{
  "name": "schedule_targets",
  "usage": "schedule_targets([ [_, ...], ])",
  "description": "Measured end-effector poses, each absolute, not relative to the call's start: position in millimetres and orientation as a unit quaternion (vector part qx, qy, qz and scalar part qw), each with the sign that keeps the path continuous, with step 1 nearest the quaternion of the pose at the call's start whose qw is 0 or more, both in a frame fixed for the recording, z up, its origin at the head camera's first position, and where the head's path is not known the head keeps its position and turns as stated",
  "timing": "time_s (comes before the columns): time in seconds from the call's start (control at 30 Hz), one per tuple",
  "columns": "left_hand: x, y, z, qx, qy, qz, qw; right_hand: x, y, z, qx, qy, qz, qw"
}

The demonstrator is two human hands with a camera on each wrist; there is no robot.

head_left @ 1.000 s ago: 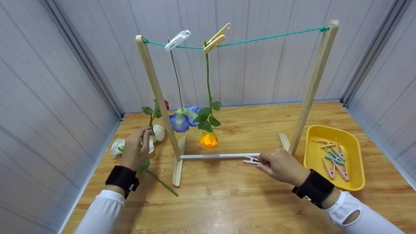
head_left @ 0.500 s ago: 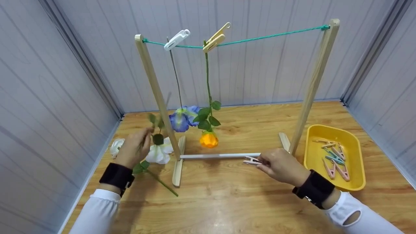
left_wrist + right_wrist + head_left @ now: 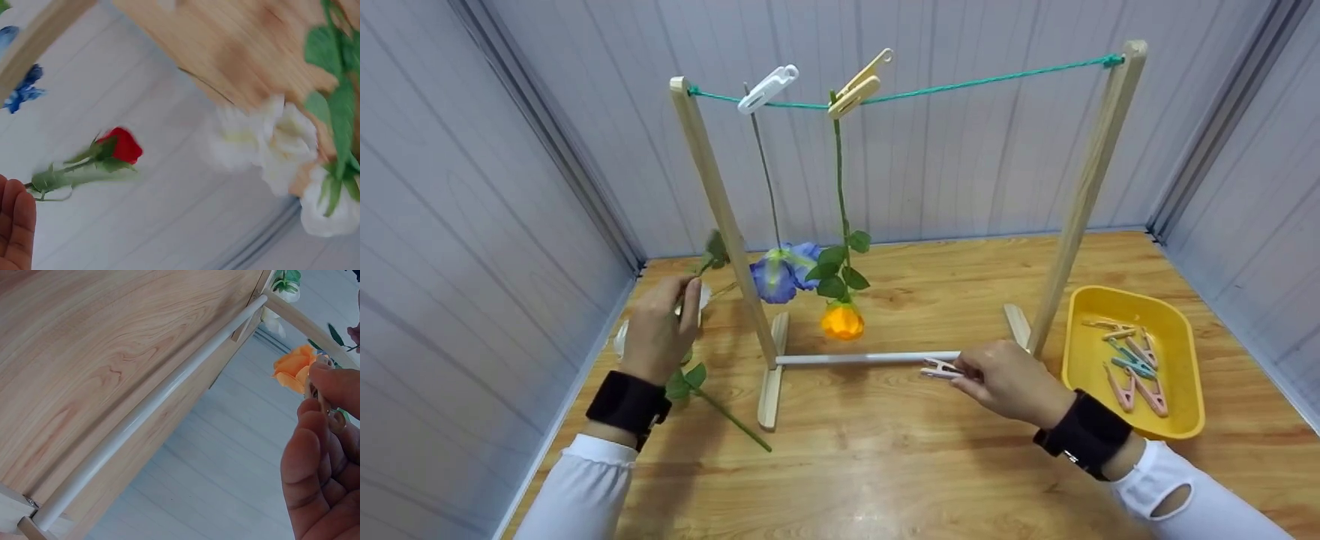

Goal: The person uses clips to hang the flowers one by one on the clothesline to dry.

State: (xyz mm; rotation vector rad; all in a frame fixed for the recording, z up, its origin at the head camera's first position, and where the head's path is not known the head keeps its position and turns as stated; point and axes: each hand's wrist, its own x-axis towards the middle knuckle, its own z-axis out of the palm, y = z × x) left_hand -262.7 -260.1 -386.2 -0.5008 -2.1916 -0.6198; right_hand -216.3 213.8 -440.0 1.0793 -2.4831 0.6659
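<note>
Since a second ago my left hand [image 3: 658,330] has lifted a red rosebud on a thin green stem [image 3: 115,147] clear of the white artificial flowers [image 3: 275,147] lying by the left wall; those flowers have settled back onto the wooden tabletop [image 3: 885,465]. My right hand [image 3: 1005,381] has not shifted. Left fingers are curled, pinching the stem low down; the bud points up and away, just left of the left wooden post [image 3: 718,202] of the drying rack. Right fingers pinch a small pale plastic clothespin [image 3: 939,368], held just in front of the rack's white base rod [image 3: 870,359].

Judgement on doing this well: keep the pinch near the stem's end so its tip stays free, and carry the bud round the post, not into it.

Bud looks small, tightly closed, bright red, with green sepals and a leaf below; blurred in the wrist view.
</note>
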Motion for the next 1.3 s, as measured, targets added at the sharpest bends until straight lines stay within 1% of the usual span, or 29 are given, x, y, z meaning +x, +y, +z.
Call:
schedule_targets([
  [0.27,-258.1,-248.6,-361.7,-0.190,-0.806,-0.286,0.483,-217.2,215.7,-430.3,0.377,-0.882,0.229,0.165],
  [0.4,-254.4,-242.0,-352.1,-0.200,-0.779,-0.302,0.512,-217.4,216.6,-425.3,0.378,-0.883,0.224,0.166],
  [0.57,-251.3,-232.8,-340.4,-0.219,-0.758,-0.317,0.526,-217.2,218.3,-419.0,0.383,-0.879,0.218,0.181],
  [0.83,-246.2,-218.5,-330.2,-0.247,-0.749,-0.315,0.527,-217.5,222.0,-399.9,0.373,-0.888,0.202,0.176],
  [0.97,-246.5,-210.6,-328.0,-0.267,-0.750,-0.333,0.505,-218.8,223.5,-389.1,0.370,-0.890,0.190,0.187],
  [1.07,-244.6,-202.0,-327.2,-0.277,-0.756,-0.366,0.467,-220.1,224.7,-380.2,0.374,-0.886,0.188,0.199],
  [1.3,-233.1,-177.8,-324.3,-0.260,-0.773,-0.476,0.329,-225.7,227.1,-354.4,0.383,-0.877,0.182,0.227],
])
